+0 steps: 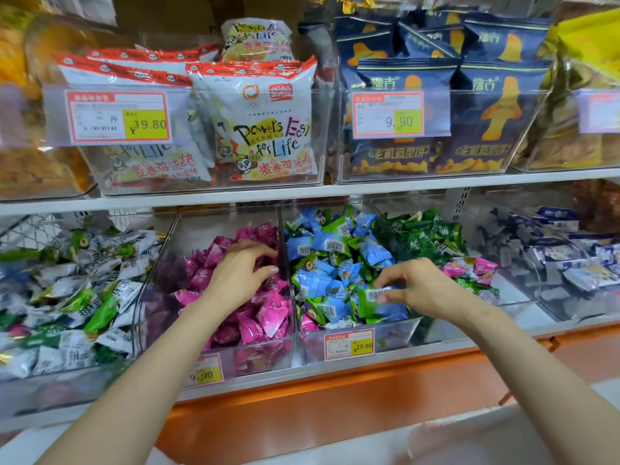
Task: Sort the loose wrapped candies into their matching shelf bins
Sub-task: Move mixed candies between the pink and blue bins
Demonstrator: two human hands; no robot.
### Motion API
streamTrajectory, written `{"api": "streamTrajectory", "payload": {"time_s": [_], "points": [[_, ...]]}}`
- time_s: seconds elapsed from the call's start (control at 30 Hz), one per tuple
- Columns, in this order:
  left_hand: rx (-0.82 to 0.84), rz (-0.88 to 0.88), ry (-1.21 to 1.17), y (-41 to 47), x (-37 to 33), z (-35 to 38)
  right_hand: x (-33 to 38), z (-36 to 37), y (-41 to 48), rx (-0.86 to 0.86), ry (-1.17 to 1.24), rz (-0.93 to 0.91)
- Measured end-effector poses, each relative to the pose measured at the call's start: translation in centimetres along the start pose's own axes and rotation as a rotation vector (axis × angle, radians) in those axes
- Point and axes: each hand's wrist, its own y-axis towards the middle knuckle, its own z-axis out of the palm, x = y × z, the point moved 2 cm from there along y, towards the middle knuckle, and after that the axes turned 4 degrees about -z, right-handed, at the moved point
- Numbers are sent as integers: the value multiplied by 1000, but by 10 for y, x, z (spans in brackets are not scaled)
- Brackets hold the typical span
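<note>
Crinkly foil-wrapped candy (369,307), green-blue, light and probably slippery, is pinched by the right hand's (414,285) fingers (385,280) over the blue-green bin (396,332), best gripped by a crimped edge; the left hand (240,273) rests relaxed, holding nothing, on pink candies (265,317).

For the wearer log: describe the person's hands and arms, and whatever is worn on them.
The left hand and right hand are bare: no gloves, rings, watch or bracelet show. The left forearm and right forearm are uncovered down to the frame's edge, with no sleeve in view.
</note>
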Motion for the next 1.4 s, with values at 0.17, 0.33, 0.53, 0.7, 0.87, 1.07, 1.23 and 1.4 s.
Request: {"api": "streamTrajectory", "payload": {"time_s": [0.17, 0.33, 0.53, 0.7, 0.87, 1.07, 1.23, 1.4], "points": [[-87, 155, -98, -2, -23, -3, 2, -4, 0, -200, -38, 35], [18, 315, 2, -10, -43, 5, 12, -8, 2, -353, 59, -6], [44, 232, 258, -6, -52, 14, 41, 21, 6, -114, -102, -81], [18, 200, 289, -1, -53, 18, 50, 39, 16, -120, -274, -135], [-39, 168, 312, 6, -53, 23, 39, 43, 24, -221, -321, -178], [-68, 134, 307, 18, -52, 23, 27, 33, 35, -331, -423, -150], [-120, 134, 304, 27, -53, 22, 22, 29, 46, -347, -392, -89], [-80, 125, 287, 26, -51, 22, 24, 34, 50, -361, -406, -113]]}}
